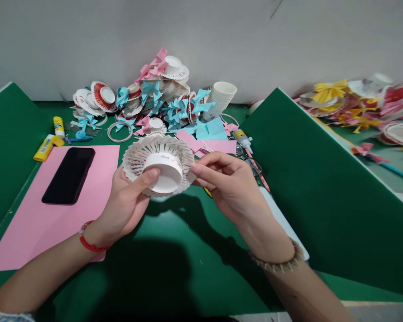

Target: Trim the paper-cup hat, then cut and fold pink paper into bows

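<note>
A white paper cup, its wall cut into strips that are folded out into a pleated ring, is held above the green table with its base toward me. My left hand grips it from the left, the thumb lying on the cup's base and the fingers hidden behind. At the right rim, my right hand pinches one of the folded strips between thumb and forefinger. Just behind the cup lie pink paper pieces and a light blue paper sheet.
A black phone rests on pink paper at left, near glue sticks. Finished cup shapes with bows and stacked paper cups stand at the back. Green dividers flank the table. A glue bottle lies right.
</note>
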A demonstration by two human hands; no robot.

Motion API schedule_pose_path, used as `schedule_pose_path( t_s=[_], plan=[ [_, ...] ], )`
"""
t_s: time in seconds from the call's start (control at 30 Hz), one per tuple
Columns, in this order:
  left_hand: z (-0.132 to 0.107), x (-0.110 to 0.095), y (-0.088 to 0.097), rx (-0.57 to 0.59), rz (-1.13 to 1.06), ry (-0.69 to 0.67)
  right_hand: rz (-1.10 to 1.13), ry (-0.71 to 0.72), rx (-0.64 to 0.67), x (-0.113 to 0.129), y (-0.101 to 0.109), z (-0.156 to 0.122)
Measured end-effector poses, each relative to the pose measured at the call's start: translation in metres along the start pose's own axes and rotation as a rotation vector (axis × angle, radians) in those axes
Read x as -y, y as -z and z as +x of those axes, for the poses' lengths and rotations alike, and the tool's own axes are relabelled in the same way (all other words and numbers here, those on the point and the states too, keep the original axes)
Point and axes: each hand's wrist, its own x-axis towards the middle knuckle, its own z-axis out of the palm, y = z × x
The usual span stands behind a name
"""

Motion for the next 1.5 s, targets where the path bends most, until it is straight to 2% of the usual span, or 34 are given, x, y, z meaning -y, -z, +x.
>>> schedule_pose_path(
  t_s=[0.07,0.13,0.23,0.3,0.4,0.5,0.6,0.83,1.07,1.27,1.4,1.5],
  plan=[
    [0.001,0.001,0.001,0.018,0.001,-0.025,0.019,-0.032,0.031,0.001,0.003,0.001],
    [0.002,0.001,0.003,0.025,0.019,-0.052,-0.039,0.014,-0.006,0.001,0.003,0.001],
    [0.006,-0.006,0.009,0.045,0.123,-0.061,-0.213,0.19,-0.109,0.005,0.003,-0.002],
    [0.01,-0.017,0.013,0.105,0.209,-0.062,-0.342,0.312,-0.142,0.01,0.003,-0.004],
    [0.013,-0.034,0.016,0.213,0.353,-0.163,-0.469,0.388,-0.068,0.016,0.004,-0.007],
    [0.011,-0.04,0.015,0.246,0.634,-0.233,-0.486,0.365,0.051,0.016,0.002,-0.01],
    [0.007,-0.035,0.011,0.27,0.836,-0.243,-0.485,0.361,0.076,0.012,-0.003,-0.013],
    [0.003,-0.026,0.01,0.166,0.867,-0.324,-0.462,0.307,0.09,0.013,-0.006,-0.014],
    [0.0,-0.023,0.01,0.165,0.927,-0.447,-0.414,0.281,0.103,0.016,-0.004,-0.015],
    [-0.001,-0.026,0.01,0.231,1.063,-0.527,-0.406,0.28,0.098,0.012,-0.006,-0.018],
    [0.0,-0.032,0.008,0.273,1.112,-0.454,-0.444,0.337,0.091,0.01,-0.007,-0.019],
    [0.003,-0.034,0.008,0.23,1.062,-0.337,-0.457,0.348,0.074,0.011,-0.006,-0.016]
  ],
)
